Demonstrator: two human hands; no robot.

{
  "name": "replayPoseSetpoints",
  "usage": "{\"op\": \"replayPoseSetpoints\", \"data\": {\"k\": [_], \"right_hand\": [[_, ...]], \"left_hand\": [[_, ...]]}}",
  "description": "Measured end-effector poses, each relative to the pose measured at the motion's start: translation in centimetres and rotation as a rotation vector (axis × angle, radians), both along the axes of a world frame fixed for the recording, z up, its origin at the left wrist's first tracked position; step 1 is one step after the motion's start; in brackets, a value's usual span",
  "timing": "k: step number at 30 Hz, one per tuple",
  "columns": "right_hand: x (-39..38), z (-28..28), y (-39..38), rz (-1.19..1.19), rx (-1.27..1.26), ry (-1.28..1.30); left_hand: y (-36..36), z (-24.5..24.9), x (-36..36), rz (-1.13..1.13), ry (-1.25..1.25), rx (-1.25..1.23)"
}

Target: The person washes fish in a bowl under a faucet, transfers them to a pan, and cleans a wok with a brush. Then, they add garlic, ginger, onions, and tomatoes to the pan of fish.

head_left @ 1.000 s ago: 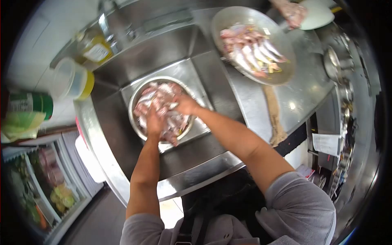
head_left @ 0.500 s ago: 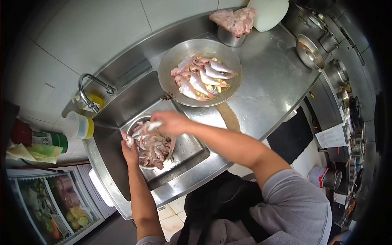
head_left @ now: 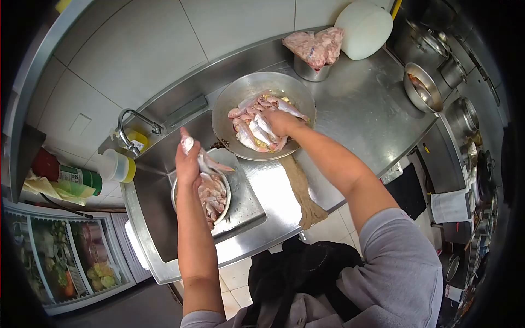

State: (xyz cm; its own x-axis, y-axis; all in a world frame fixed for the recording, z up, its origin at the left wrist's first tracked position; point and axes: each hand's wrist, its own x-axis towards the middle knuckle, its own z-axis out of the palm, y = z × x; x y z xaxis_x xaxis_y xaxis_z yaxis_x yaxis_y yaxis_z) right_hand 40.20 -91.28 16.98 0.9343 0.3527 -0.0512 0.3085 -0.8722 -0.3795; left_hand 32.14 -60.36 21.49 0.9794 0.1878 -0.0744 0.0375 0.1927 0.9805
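Observation:
My left hand (head_left: 187,168) is closed round a pinkish-silver whole fish (head_left: 209,162), held above a metal bowl (head_left: 227,206) in the sink. More small fish (head_left: 212,197) fill that bowl. Over at the wide metal pan (head_left: 220,131), my right hand (head_left: 281,122) reaches in with its fingers round a silvery fish (head_left: 262,126), partly hiding it. Several other whole fish (head_left: 245,135) lie in the pan side by side, with yellowish pieces under and between them.
A curved tap (head_left: 124,123) and yellow-based plastic tubs (head_left: 117,167) stand at the sink's left. A brown cloth (head_left: 299,194) hangs over the counter's front edge. Behind the pan, a bag of pink meat (head_left: 314,46) rests on a metal pot (head_left: 311,70) beside a white rounded container (head_left: 363,30).
My right hand has moved from above the bowl to the pan, up and to the right. My left hand has risen from the bowl's edge with a fish in it.

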Motion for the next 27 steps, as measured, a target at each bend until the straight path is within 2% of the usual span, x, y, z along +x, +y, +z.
{"op": "replayPoseSetpoints", "data": {"k": [1, 3, 5, 6, 8, 9, 11, 12, 14, 15, 17, 18, 19, 21, 22, 23, 25, 26, 27], "right_hand": [[0.4, 0.8, -0.5, 0.008, -0.002, 0.006], [1.5, 4.7, -1.8, -0.188, 0.201, 0.148], [3.2, 6.9, -3.8, -0.129, 0.132, -0.033], [4.8, 7.1, -4.5, -0.127, 0.132, -0.031], [7.8, 7.0, -5.3, -0.011, 0.184, -0.21], [8.3, 6.5, -5.2, -0.007, 0.187, -0.207], [9.1, 5.3, -4.6, 0.009, 0.081, -0.272], [8.9, 4.1, -4.3, 0.014, 0.086, -0.266], [7.9, 0.5, -3.9, 0.022, -0.247, -0.099], [7.7, 0.0, -3.6, 0.03, -0.247, -0.095], [6.9, 0.8, -2.4, -0.09, -0.166, 0.127], [6.7, 0.7, -2.2, -0.059, -0.209, -0.031], [7.1, -0.1, -2.1, -0.055, -0.212, -0.024], [8.6, -1.9, -1.8, 0.078, 0.346, -0.085], [7.0, 0.5, -0.8, 0.083, 0.646, 0.309], [5.3, 2.6, 0.2, 0.085, 0.643, 0.306], [3.0, 5.0, 1.8, -0.124, 1.223, 0.742], [4.2, 3.4, 2.2, -0.142, 1.621, 0.762], [5.0, 3.5, 1.8, -0.143, 1.625, 0.765]], "left_hand": [[-0.8, 0.2, 0.5, 0.008, 0.006, -0.002], [-2.1, 0.3, 1.2, -0.072, 0.04, 0.001], [-3.5, 0.6, 1.4, -0.083, 0.063, -0.027], [-4.4, 1.1, 1.3, -0.11, 0.061, -0.077], [-5.6, 1.2, 1.3, -0.143, 0.07, -0.102], [-5.9, 0.8, 1.5, -0.137, 0.072, -0.099], [-6.5, 0.0, 1.8, -0.122, 0.009, -0.105], [-6.6, -0.3, 2.0, -0.126, 0.028, -0.098], [-7.2, -0.8, 2.2, -0.115, 0.057, -0.102], [-7.5, -0.9, 2.4, -0.11, 0.079, -0.106], [-7.7, -1.8, 3.2, -0.1, 0.083, -0.102], [-7.9, -2.2, 3.6, -0.112, 0.117, -0.099], [-8.2, -2.6, 3.9, -0.128, 0.153, -0.095], [-9.6, -3.1, 5.5, -0.131, 0.139, -0.115], [-10.4, -3.1, 6.5, -0.18, 0.124, -0.127], [-11.2, -2.9, 7.6, -0.228, 0.109, -0.141], [-12.9, -0.9, 9.9, -0.302, 0.112, -0.069], [-13.3, 0.4, 10.9, -0.379, 0.123, 0.006], [-13.4, 1.7, 11.7, -0.387, 0.026, 0.161]]}}
